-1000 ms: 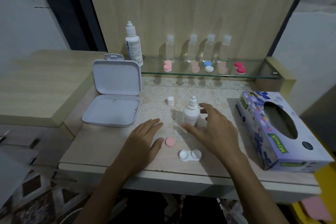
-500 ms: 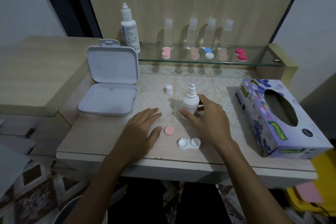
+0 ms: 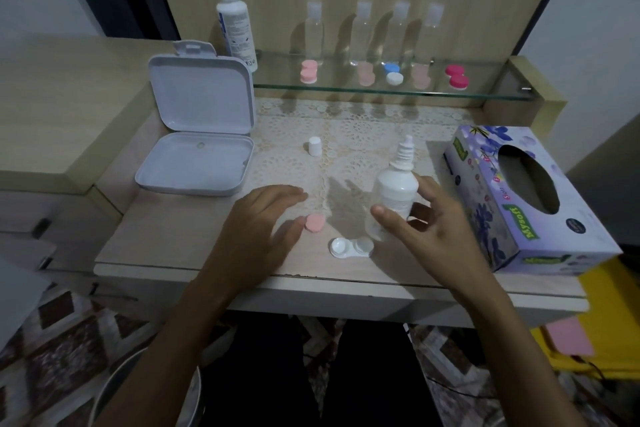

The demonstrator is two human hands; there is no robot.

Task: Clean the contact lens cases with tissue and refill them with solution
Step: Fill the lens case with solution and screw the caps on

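Right hand, centre right of frame, gripping the uncapped solution bottle upright, just above the open contact lens case on the surface. Left hand resting flat, fingers relaxed, thumb touching a loose pink cap. Refilling apparently at hand; next, likely tipping the nozzle over a well. Small white bottle cap beyond, tissue box at right. Liquid level in the wells impossible to make out.
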